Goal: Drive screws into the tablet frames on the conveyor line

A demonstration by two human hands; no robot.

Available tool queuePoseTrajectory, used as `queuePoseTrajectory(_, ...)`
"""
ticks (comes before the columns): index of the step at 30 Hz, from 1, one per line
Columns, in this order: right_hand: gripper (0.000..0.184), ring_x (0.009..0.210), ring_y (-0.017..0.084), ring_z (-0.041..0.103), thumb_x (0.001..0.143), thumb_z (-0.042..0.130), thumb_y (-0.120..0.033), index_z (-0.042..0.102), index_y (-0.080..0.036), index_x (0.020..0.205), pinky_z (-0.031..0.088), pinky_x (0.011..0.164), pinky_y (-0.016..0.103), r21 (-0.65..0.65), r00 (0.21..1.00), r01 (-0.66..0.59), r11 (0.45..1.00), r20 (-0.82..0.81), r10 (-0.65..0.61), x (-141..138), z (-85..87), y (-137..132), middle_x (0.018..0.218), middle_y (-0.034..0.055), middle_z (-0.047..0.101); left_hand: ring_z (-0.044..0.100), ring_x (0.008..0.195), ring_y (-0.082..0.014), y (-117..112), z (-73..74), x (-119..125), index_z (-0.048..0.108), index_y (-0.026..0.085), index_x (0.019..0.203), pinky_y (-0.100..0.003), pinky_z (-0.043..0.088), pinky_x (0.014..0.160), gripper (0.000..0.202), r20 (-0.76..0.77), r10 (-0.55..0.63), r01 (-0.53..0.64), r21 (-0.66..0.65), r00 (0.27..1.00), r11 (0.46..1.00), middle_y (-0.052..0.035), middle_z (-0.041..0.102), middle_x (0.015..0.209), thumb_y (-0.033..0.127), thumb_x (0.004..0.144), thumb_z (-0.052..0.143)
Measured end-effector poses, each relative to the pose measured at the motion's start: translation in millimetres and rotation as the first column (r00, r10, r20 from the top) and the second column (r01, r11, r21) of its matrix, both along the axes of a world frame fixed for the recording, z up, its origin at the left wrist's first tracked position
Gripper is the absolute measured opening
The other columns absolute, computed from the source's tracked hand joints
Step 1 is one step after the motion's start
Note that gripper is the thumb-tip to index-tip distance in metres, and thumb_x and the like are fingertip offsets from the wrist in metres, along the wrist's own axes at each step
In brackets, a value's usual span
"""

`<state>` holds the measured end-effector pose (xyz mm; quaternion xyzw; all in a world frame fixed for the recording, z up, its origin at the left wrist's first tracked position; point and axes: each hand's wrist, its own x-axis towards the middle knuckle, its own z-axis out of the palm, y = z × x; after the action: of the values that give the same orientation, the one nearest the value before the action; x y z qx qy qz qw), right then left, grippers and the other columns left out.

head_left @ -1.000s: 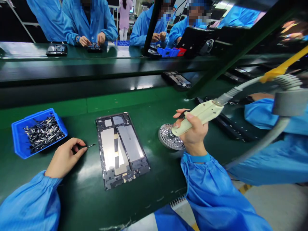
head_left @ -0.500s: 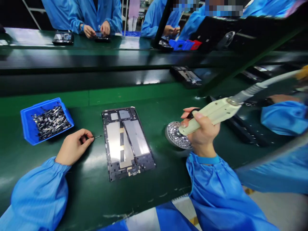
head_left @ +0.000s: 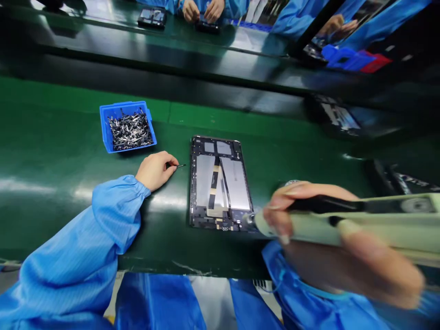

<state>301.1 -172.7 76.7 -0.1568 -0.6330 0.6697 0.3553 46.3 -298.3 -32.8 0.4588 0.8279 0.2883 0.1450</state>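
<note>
My left hand [head_left: 158, 170] rests on the green bench with thumb and fingertips pinched on a small thin dark strip [head_left: 181, 165]. Just right of it lies an opened tablet [head_left: 239, 178], its inside facing up, with flat cables across silvery panels. My right hand [head_left: 309, 229], blurred, is wrapped round a pale electric screwdriver [head_left: 309, 228] with a black lever. The driver's metal tip is over the tablet's lower right corner; whether it touches cannot be made out. Behind my right fingers, only the edge of a round metal dish [head_left: 292, 182] shows.
A blue bin [head_left: 105, 130] full of small dark and silvery strips stands behind my left hand. More devices [head_left: 338, 114] lie at the right. Across the bench, a co-worker's hands [head_left: 204, 10] handle a dark device, near blue and red bins [head_left: 347, 57].
The screwdriver in my right hand has moved from the round dish to the tablet's lower right corner. My left hand still pinches the strip. The view has shifted left and down.
</note>
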Motion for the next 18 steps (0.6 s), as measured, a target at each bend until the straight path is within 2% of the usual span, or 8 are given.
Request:
queuePoseTrajectory(2,0.031,0.053,0.018,0.052,0.085,0.086,-0.048,0.081,-0.022,0.101,0.043,0.043,0.030,-0.021,0.993,-0.119,0.993,-0.006,0.119,-5.9,-5.1,-14.8,0.083,0.0099,0.064,0.057,0.066,-0.0150,0.6,-1.5,2.0,0.077,0.016,0.096,-0.026,0.039,0.065,0.013,-0.003,-0.003,0.003,0.020,1.000,1.000,-0.0001,0.066,0.081,0.011,0.088,0.068)
queuePoseTrajectory(3,0.030,0.055,0.018,0.052,0.086,0.085,-0.047,0.081,-0.022,0.103,0.043,0.044,0.029,-0.018,0.990,-0.139,0.990,-0.012,0.139,-7.7,-8.7,-17.4,0.085,0.0093,0.064,0.057,0.065,-0.0152,1.2,-2.1,3.1,0.077,0.016,0.096,-0.026,0.039,0.065,0.013,-0.001,-0.002,0.002,0.029,1.000,1.000,0.0004,0.066,0.077,0.011,0.088,0.068)
queuePoseTrajectory(6,0.030,0.055,0.017,0.052,0.088,0.083,-0.047,0.080,-0.022,0.105,0.042,0.047,0.030,-0.006,0.990,-0.138,0.990,-0.008,0.137,-10.1,-20.1,-15.0,0.088,0.0084,0.065,0.057,0.064,-0.0156,3.7,-3.3,6.2,0.077,0.016,0.096,-0.026,0.040,0.066,0.011,0.010,0.006,-0.006,0.042,1.000,0.999,0.0019,0.063,0.069,0.010,0.090,0.070)
queuePoseTrajectory(10,0.030,0.054,0.016,0.052,0.088,0.082,-0.047,0.079,-0.021,0.103,0.042,0.049,0.028,-0.024,0.994,-0.110,0.994,0.007,0.110,-10.2,-29.1,-8.9,0.086,0.0073,0.066,0.057,0.062,-0.0150,5.3,-3.5,9.2,0.076,0.015,0.097,-0.026,0.041,0.068,0.011,0.015,0.011,-0.012,0.057,1.000,0.998,0.0026,0.062,0.068,0.007,0.090,0.070)
queuePoseTrajectory(12,0.031,0.054,0.016,0.051,0.087,0.082,-0.047,0.079,-0.020,0.103,0.043,0.049,0.028,-0.044,0.995,-0.096,0.994,0.008,0.096,-9.6,-30.2,-8.5,0.083,0.0068,0.064,0.058,0.065,-0.0150,6.4,-2.0,13.2,0.075,0.014,0.098,-0.026,0.043,0.069,0.012,0.002,0.023,-0.023,0.115,1.000,0.993,0.0016,0.064,0.073,0.006,0.091,0.070)
queuePoseTrajectory(15,0.031,0.053,0.017,0.051,0.087,0.084,-0.047,0.078,-0.020,0.101,0.043,0.047,0.028,-0.056,0.993,-0.117,0.992,0.007,0.118,-9.2,-30.2,-10.6,0.075,0.0062,0.060,0.063,0.078,-0.0162,13.4,3.7,29.2,0.072,0.013,0.104,-0.026,0.047,0.078,0.016,-0.041,0.027,-0.014,0.286,0.999,0.958,-0.0020,0.068,0.089,0.004,0.092,0.066)
queuePoseTrajectory(18,0.030,0.053,0.017,0.051,0.086,0.085,-0.049,0.079,-0.022,0.098,0.041,0.046,0.027,-0.044,0.990,-0.139,0.989,0.030,0.140,-11.5,-32.0,-14.6,0.073,0.0058,0.059,0.065,0.093,-0.0179,28.7,10.4,57.9,0.070,0.014,0.110,-0.027,0.050,0.087,0.019,-0.083,-0.111,0.135,0.394,0.990,0.909,-0.0044,0.069,0.105,0.005,0.096,0.060)
